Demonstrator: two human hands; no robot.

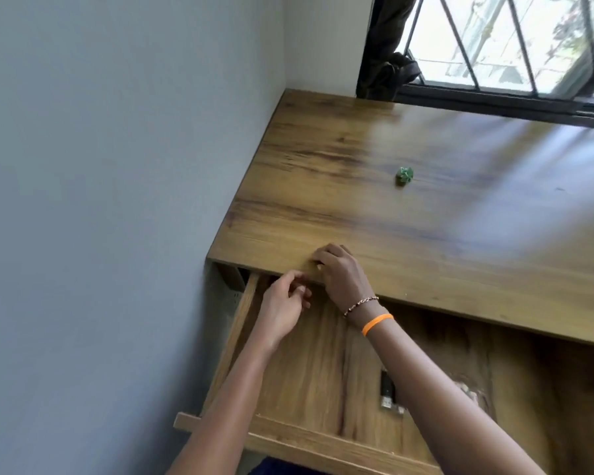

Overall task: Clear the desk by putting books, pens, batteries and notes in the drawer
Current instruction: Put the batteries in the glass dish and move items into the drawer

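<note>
The drawer [323, 365] stands pulled out under the surface [408, 214]. A crumpled green note [404, 175] lies well apart from both hands. The right hand [340, 272] curls over the surface's front edge; if its grip holds something, I cannot tell. The left hand [282, 306] hangs loosely curled and holds nothing. I fear the note gets forgotten, or fingers are pinched when the drawer closes.

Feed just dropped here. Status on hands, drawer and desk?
Left hand over open drawer, loosely curled, nothing seen held. Right hand on desk edge, fingers curled; contents unclear. Green lump on desk. Small dark item in drawer.
</note>
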